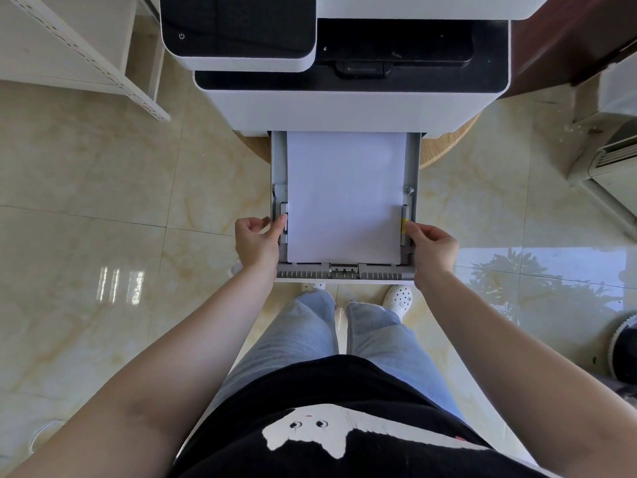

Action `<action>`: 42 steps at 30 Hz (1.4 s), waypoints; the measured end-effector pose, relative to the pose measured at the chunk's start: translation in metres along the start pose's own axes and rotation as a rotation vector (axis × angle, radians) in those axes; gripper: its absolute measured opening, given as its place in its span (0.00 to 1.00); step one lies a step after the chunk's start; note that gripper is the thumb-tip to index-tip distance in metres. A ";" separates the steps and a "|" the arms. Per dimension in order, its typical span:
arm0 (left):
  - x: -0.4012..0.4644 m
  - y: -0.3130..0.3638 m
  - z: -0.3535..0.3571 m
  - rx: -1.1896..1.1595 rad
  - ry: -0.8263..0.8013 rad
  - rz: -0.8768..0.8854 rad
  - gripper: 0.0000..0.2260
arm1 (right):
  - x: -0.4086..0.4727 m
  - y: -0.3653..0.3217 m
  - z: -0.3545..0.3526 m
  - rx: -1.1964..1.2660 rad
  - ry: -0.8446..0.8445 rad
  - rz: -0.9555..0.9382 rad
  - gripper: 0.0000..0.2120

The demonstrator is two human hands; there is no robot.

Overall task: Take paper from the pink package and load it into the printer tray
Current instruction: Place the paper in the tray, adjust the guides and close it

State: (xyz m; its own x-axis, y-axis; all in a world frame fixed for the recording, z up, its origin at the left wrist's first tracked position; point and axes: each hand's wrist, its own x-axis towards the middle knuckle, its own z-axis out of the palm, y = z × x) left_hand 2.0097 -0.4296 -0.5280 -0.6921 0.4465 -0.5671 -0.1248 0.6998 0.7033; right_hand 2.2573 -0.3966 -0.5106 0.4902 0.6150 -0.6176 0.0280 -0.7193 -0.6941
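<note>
The grey printer tray (344,272) is pulled out from the white printer (344,108) toward me. A flat stack of white paper (344,194) lies inside it, between the side guides. My left hand (256,243) pinches the left side guide (283,215) at the tray's left wall. My right hand (432,248) pinches the right side guide (405,219), which has a yellow mark, at the right wall. The pink package is out of view.
The printer stands on a round wooden base (444,150) over a glossy tiled floor. A white shelf (86,53) stands at the far left, a white appliance (610,160) at the right, and a dark round object (624,350) lower right. My legs and shoes are under the tray.
</note>
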 end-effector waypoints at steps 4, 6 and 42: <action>0.007 0.003 -0.002 -0.079 -0.113 -0.094 0.19 | 0.003 -0.002 0.000 0.015 -0.028 0.030 0.05; 0.008 0.002 -0.002 -0.066 -0.129 -0.064 0.15 | 0.003 -0.003 0.001 0.019 -0.028 0.036 0.07; -0.003 0.008 0.008 -0.046 -0.022 0.049 0.02 | 0.008 -0.013 0.014 0.067 0.009 0.078 0.07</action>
State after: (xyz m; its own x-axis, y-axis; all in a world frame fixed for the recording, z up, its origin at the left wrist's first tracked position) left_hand 2.0168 -0.4212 -0.5239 -0.6825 0.4924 -0.5401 -0.1237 0.6505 0.7494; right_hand 2.2489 -0.3782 -0.5118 0.4969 0.5549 -0.6672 -0.0689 -0.7412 -0.6677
